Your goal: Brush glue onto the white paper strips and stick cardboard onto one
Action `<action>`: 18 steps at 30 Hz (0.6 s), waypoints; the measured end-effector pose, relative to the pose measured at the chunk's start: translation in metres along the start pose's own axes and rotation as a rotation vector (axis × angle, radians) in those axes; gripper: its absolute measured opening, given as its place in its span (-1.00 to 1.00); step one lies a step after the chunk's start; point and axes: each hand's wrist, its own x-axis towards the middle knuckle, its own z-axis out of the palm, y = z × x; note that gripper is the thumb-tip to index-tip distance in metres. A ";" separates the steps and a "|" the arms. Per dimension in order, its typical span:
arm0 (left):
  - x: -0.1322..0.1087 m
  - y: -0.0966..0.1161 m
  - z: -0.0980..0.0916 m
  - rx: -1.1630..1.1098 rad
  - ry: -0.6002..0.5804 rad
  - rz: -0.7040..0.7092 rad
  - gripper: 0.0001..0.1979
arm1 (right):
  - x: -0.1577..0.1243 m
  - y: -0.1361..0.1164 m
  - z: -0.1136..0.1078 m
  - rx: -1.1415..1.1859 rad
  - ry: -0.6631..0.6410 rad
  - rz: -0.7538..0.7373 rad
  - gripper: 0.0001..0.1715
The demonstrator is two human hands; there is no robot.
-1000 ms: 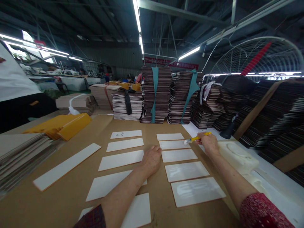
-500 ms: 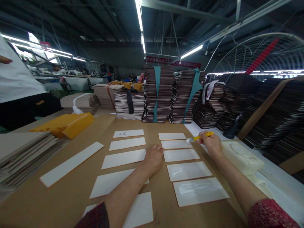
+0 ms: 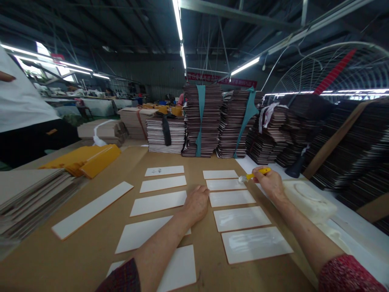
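My right hand (image 3: 270,182) is closed around the yellow handle of a paintbrush (image 3: 257,173). Its bristles touch the right end of a white rectangular panel (image 3: 223,184), second from the far end of the right column. My left hand (image 3: 197,202) rests on the brown board with fingers bent together, its fingertips against that panel's left end; what lies under them is hidden. Nearer panels in this column, such as the closest one (image 3: 257,244), have a wet gloss. Left of my hand runs another column of white panels (image 3: 159,202), partly covered by my forearm; its farthest panel (image 3: 164,171) bears dark marks.
One long white panel (image 3: 92,210) lies apart at the left. Tied stacks of dark sheets (image 3: 209,121) stand along the back. A cream plastic container (image 3: 310,200) sits beside my right forearm. Yellow pieces (image 3: 100,160) and stacked boards (image 3: 30,190) flank the left edge, near a standing person (image 3: 27,97).
The brush and my right hand have shifted slightly left, the bristles staying at the same panel's right end. My left hand keeps its place.
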 end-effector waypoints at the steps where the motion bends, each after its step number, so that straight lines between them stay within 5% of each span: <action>1: 0.000 0.000 0.000 -0.001 0.001 0.000 -0.59 | 0.000 0.001 -0.001 -0.020 -0.007 -0.001 -0.84; 18: 0.000 -0.001 0.001 -0.009 0.010 0.013 -0.61 | -0.035 -0.018 0.063 0.171 -0.244 -0.024 -0.72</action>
